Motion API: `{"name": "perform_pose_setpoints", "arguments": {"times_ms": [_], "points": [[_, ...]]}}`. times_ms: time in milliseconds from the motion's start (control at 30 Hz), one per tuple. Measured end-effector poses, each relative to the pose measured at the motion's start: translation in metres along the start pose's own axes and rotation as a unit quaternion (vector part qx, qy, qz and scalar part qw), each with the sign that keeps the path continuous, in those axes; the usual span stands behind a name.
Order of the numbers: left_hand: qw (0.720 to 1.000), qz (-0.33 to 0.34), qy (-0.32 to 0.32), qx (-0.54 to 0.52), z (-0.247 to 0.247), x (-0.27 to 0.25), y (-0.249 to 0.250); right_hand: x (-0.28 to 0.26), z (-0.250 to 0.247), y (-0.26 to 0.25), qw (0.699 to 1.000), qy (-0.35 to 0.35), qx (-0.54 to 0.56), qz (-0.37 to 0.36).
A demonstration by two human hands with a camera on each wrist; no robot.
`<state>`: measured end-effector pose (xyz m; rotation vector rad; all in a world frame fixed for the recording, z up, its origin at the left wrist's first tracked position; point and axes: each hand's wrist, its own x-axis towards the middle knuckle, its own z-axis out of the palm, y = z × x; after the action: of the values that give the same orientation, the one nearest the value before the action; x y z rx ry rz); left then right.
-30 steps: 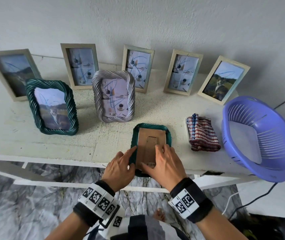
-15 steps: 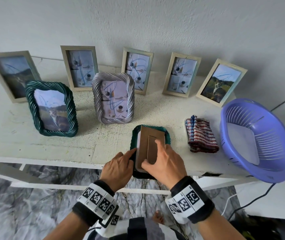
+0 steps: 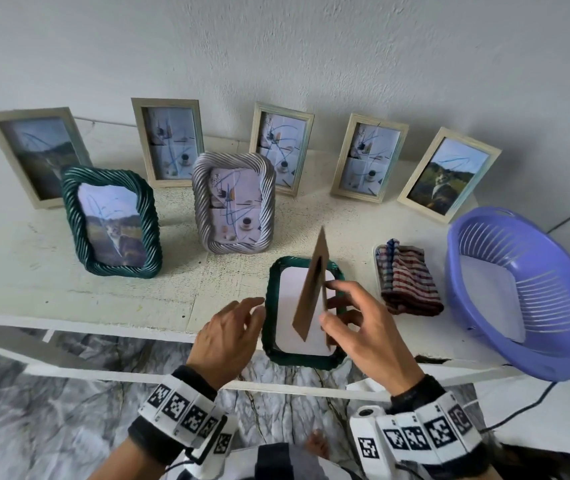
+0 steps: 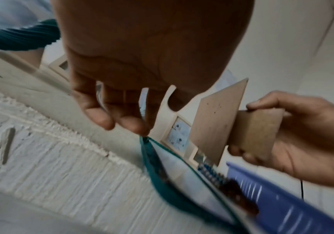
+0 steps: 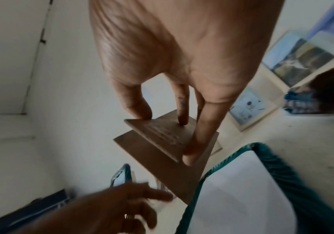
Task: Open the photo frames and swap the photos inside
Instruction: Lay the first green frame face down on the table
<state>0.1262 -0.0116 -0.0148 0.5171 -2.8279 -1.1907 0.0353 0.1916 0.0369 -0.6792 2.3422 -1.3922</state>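
Observation:
A dark green twisted frame (image 3: 273,341) lies face down at the table's front edge, with the white back of its photo (image 3: 290,306) showing. My right hand (image 3: 328,303) holds the brown backing board (image 3: 311,292) lifted on edge above the frame, pinching its fold-out stand (image 5: 162,131) between thumb and fingers. My left hand (image 3: 250,308) is open, its fingers (image 4: 120,121) relaxed at the frame's left rim (image 4: 152,155). In the right wrist view the board (image 5: 162,167) hangs beside the photo's white back (image 5: 238,190).
An upright green frame (image 3: 112,220) and a silver frame (image 3: 233,202) stand behind, with several pale wooden frames along the wall. A striped cloth (image 3: 408,278) and a purple basket (image 3: 553,271) lie right of the open frame. The table edge (image 3: 103,327) runs just under my hands.
My right hand has lifted the backing board out of the face-down frame and tipped it on edge, baring the photo's white back. My left hand has let go of the frame's left edge and opened.

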Motion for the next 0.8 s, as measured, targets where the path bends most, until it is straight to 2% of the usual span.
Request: {"name": "perform_pose_setpoints", "arguments": {"times_ms": [67, 133, 167, 267, 367, 567, 733, 800], "points": [[0.984, 0.002, -0.005, -0.179, -0.017, -0.006, 0.005, 0.006, 0.015, -0.007, 0.998, -0.018, -0.040, -0.047], [0.939, -0.037, -0.016, -0.340, -0.035, -0.012, 0.008, 0.014, 0.034, -0.013, 0.994, -0.042, -0.070, -0.075], [0.926, -0.050, -0.010, -0.374, -0.042, -0.015, 0.006, 0.018, 0.044, -0.013, 0.992, -0.050, -0.082, -0.087], [0.932, -0.060, 0.025, -0.357, -0.055, -0.021, -0.014, 0.029, 0.073, -0.017, 0.981, -0.057, -0.134, -0.128], [0.936, -0.101, 0.051, -0.333, -0.059, -0.021, -0.041, 0.037, 0.092, -0.020, 0.970, -0.070, -0.173, -0.159], [0.927, -0.179, 0.048, -0.326, -0.053, -0.015, -0.072, 0.050, 0.115, -0.018, 0.949, -0.152, -0.233, -0.149], [0.943, -0.225, 0.054, -0.241, -0.049, -0.010, -0.087, 0.060, 0.119, -0.018, 0.936, -0.182, -0.267, -0.142], [0.961, -0.213, 0.073, -0.159, -0.050, -0.009, -0.088, 0.062, 0.119, -0.016, 0.934, -0.183, -0.273, -0.141]]}}
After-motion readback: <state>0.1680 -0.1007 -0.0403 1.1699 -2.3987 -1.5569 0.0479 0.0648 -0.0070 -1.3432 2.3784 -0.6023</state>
